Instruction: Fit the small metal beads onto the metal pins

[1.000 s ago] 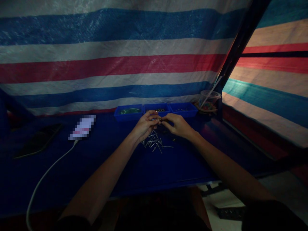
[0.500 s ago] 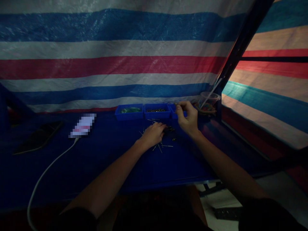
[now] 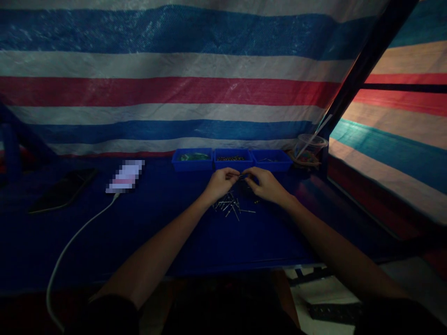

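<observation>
My left hand (image 3: 220, 183) and my right hand (image 3: 264, 182) meet fingertip to fingertip above the blue table, just in front of the small trays. Both are closed in a pinch. Something small and dark (image 3: 241, 177) shows between them, too dim to identify. Just below my left hand lies a loose pile of thin metal pins (image 3: 228, 204), some pointing out to the sides. A small brass-coloured piece (image 3: 257, 201) rests on the table under my right hand.
Three blue trays stand side by side: one with greenish contents (image 3: 193, 160), one with small brass-coloured parts (image 3: 233, 160), one with a few thin pieces (image 3: 271, 160). A clear plastic cup (image 3: 312, 142) stands right. Left lie a dark phone (image 3: 63, 190) and a lit, cabled phone (image 3: 125, 177).
My right hand has come down from the right tray, where it pinched a small brass-coloured piece. My left hand has lifted off the pin pile, and the fingertips now meet.
</observation>
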Available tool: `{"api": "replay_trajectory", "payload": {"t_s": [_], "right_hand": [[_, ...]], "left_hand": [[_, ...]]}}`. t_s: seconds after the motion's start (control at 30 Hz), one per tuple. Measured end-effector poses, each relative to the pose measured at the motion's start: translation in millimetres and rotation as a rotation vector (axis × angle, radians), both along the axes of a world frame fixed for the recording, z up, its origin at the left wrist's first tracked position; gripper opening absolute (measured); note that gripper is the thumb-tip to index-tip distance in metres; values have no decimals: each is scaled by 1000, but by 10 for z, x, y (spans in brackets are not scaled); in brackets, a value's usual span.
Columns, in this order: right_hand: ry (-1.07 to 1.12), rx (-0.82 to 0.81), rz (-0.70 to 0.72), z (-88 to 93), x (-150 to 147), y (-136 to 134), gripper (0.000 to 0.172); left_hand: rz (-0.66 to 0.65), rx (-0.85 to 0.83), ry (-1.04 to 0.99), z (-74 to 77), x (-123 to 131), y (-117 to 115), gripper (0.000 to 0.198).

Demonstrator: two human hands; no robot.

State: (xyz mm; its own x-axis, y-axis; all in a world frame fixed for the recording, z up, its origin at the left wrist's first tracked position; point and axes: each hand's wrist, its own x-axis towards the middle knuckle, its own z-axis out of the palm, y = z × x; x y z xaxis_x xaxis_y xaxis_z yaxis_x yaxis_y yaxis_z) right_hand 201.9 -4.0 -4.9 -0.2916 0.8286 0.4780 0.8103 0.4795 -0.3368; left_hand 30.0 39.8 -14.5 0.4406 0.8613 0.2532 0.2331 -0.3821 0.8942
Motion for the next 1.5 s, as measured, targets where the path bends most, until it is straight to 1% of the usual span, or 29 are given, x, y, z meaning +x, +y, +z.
{"api": "replay_trajectory", "payload": {"t_s": [0.07,0.13,0.23,0.3,0.37,0.43,0.5,0.57,0.63,0.67,0.7,0.73,0.77,0.8,0.87,0.9,0.97,1.07,1.13,1.23,1.33,1.4,1.5], "right_hand": [[18,28,-11,-32,-39,-74,21],[5,79,-39,-21,-72,-96,15],[-59,126,-30,21,-78,-76,8],[-81,133,-44,46,-56,-64,10],[-32,122,-95,67,-31,-67,17],[78,120,-139,91,-19,-87,22],[236,173,-165,136,-22,-123,22],[420,326,-195,223,-39,-160,19],[559,545,-248,361,-62,-174,19],[580,642,-276,444,-74,-164,21],[560,704,-297,531,-84,-142,24],[505,723,-314,614,-91,-107,27],[421,694,-325,682,-93,-64,30],[313,621,-327,729,-89,-19,31],[76,398,-318,730,-59,56,30],[-29,275,-317,681,-34,77,28],[-174,56,-327,508,33,87,23],[-230,-185,-336,200,137,72,21],[-236,-298,-319,58,176,84,24],[-232,-396,-284,-24,159,129,20],[-209,-434,-262,-18,103,151,14],[-192,-437,-261,-3,86,144,16],[-147,-403,-252,11,109,135,25]], "left_hand": [[-2,-160,-152,10,-6,13,15],[-45,-265,-246,9,-2,6,15],[-94,-330,-296,1,8,-17,13],[-74,-317,-290,-9,9,-17,14],[-15,-235,-254,-26,1,2,16],[47,-78,-168,-50,-11,32,19],[82,89,-62,-76,-17,53,22],[81,196,40,-99,-11,50,24],[54,249,120,-113,8,21,27],[35,271,157,-114,21,-2,28],[15,293,188,-111,34,-29,28],[-6,316,210,-103,46,-57,28],[-25,340,225,-89,57,-86,27],[-37,362,231,-71,66,-114,27],[-42,396,225,-23,75,-164,26],[-40,406,219,2,77,-184,26],[-35,416,210,44,76,-210,28],[-42,422,210,66,73,-221,30],[-33,421,210,57,72,-214,30],[0,420,203,27,65,-191,30],[19,441,208,-18,53,-157,32],[26,448,231,-56,46,-134,34],[31,435,271,-108,39,-109,37]]}}
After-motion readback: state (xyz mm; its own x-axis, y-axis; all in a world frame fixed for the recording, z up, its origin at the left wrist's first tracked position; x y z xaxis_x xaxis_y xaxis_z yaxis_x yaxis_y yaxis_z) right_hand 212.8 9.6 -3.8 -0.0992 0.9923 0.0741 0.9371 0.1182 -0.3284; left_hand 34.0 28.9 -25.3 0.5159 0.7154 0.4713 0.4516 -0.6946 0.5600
